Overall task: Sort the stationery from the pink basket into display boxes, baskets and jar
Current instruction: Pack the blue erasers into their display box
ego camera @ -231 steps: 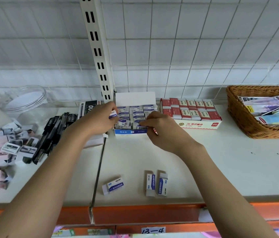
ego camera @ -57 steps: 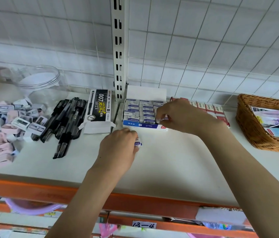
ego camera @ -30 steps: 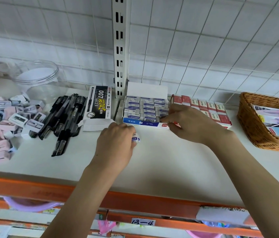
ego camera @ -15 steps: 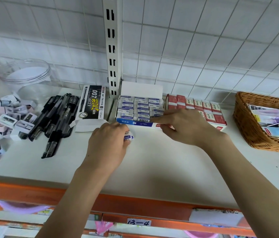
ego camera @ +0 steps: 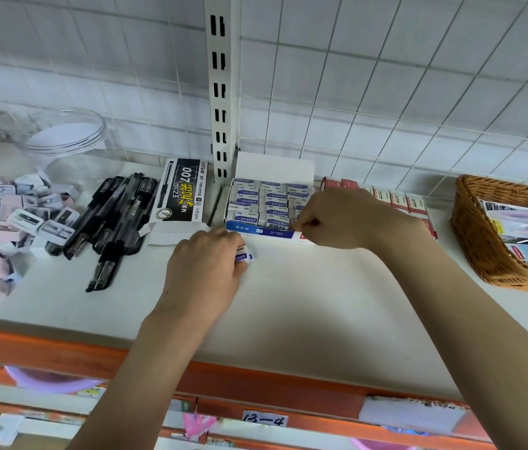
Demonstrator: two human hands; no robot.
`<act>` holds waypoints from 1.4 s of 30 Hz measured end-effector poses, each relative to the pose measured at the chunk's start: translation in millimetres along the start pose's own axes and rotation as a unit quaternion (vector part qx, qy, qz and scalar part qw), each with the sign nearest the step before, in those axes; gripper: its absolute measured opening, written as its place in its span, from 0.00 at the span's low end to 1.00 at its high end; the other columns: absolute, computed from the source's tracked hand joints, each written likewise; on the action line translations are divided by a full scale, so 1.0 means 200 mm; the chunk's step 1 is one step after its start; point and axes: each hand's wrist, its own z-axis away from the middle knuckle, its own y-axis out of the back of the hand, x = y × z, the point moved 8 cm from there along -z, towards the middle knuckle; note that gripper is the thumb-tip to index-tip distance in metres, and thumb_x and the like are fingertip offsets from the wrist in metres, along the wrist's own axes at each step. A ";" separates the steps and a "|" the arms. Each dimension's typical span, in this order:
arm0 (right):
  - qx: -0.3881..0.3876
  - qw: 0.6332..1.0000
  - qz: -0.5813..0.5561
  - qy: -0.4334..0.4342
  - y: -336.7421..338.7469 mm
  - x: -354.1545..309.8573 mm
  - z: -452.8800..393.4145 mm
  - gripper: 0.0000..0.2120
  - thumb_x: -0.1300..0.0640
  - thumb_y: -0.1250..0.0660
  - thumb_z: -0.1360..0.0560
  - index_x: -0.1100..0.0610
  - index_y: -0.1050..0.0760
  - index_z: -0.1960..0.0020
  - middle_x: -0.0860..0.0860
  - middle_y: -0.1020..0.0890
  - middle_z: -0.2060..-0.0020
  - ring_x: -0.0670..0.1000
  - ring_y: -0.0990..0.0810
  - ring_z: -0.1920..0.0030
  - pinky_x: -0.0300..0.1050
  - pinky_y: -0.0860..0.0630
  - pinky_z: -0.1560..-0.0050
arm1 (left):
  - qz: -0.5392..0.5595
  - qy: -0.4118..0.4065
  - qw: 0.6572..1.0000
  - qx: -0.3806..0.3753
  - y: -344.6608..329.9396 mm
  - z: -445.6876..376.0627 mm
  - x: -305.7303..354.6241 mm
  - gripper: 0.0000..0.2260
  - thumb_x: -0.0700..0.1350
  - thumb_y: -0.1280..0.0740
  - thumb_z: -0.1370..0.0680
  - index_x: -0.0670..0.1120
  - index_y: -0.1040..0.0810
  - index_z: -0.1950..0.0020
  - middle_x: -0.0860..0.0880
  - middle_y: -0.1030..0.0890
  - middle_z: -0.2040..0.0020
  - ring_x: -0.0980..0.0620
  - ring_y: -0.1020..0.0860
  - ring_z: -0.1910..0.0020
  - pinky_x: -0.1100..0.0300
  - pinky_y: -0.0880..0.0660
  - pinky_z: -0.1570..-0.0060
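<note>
Three erasers that lay loose on the shelf point(ego camera: 321, 303) earlier are gone. One eraser point(ego camera: 243, 256) remains, gripped in the left hand point(ego camera: 205, 271) just before the eraser box point(ego camera: 267, 207). Right hand point(ego camera: 337, 219) fingers pinch another at the box's front-right corner. Erasers nearly sorted.

Blue-white eraser point(ego camera: 243, 256) on shelf before eraser display box point(ego camera: 264, 212), box packed full, flap upright.

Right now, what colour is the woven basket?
Brown wicker basket, seen in the head view.
</note>
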 end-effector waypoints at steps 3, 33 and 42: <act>-0.022 1.000 0.002 -0.007 -0.03 -0.02 -0.02 0.12 0.55 0.44 0.25 0.53 0.25 0.62 0.47 0.23 0.64 0.52 0.25 0.61 0.41 0.30 0.64 | 0.003 0.001 1.000 0.000 0.01 0.01 0.00 0.12 0.51 0.37 0.22 0.51 0.26 0.40 0.54 0.23 0.43 0.51 0.26 0.45 0.57 0.30 0.47; 0.152 0.958 -0.217 -0.113 -0.24 0.20 0.37 0.12 0.58 0.40 0.24 0.51 0.20 0.46 0.48 0.17 0.50 0.53 0.21 0.51 0.49 0.23 0.50 | 0.007 -0.162 0.970 -0.181 -0.06 -0.48 0.44 0.13 0.50 0.25 0.31 0.47 0.21 0.50 0.49 0.22 0.55 0.50 0.26 0.57 0.60 0.33 0.60; 0.233 0.952 -0.182 -0.075 -0.12 0.14 0.34 0.19 0.59 0.42 0.23 0.48 0.30 0.33 0.49 0.21 0.43 0.57 0.22 0.49 0.46 0.26 0.56 | 0.069 -0.138 0.974 -0.166 -0.02 -0.49 0.35 0.12 0.50 0.27 0.29 0.44 0.20 0.51 0.55 0.26 0.65 0.54 0.30 0.66 0.62 0.35 0.67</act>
